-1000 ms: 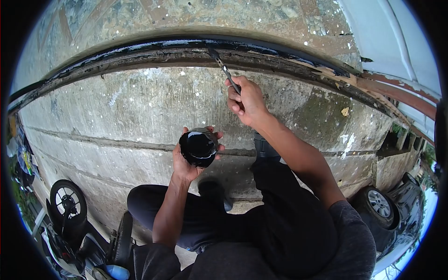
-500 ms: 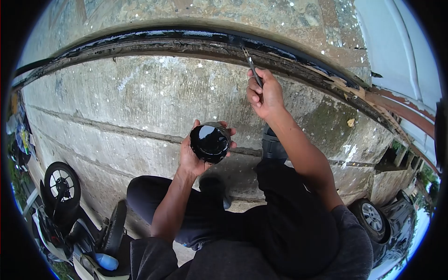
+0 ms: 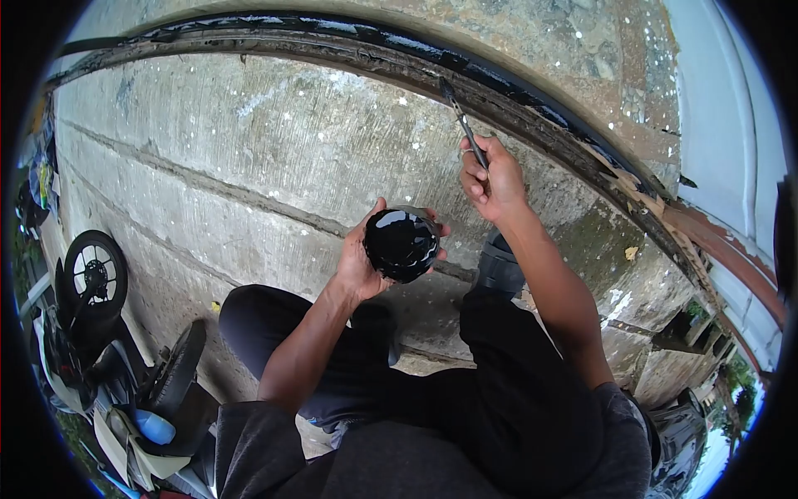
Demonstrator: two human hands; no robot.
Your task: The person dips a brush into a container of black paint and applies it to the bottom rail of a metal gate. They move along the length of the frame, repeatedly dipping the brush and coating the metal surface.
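My left hand (image 3: 359, 268) is wrapped around a round container of glossy black paint (image 3: 401, 243), held over the concrete in front of my knees. In my right hand (image 3: 497, 183) is a slim paintbrush (image 3: 467, 129), its dark bristles pointing up and away from me. The brush tip overlaps the near side of a long rail (image 3: 391, 62) in this view. Wet-looking black paint coats the rail's far face, while its near side looks brown and rough.
Paint-spotted concrete (image 3: 274, 150) lies beneath, crossed by a long groove. A motorcycle (image 3: 108, 358) stands at the left. At the right are a white panel (image 3: 715, 100) and a reddish-brown beam (image 3: 723, 237). My shoe (image 3: 499, 264) rests near my right forearm.
The view has turned and shifted. The brush tip has come off the black-painted far face of the rail toward its near side. Both hands keep their holds.
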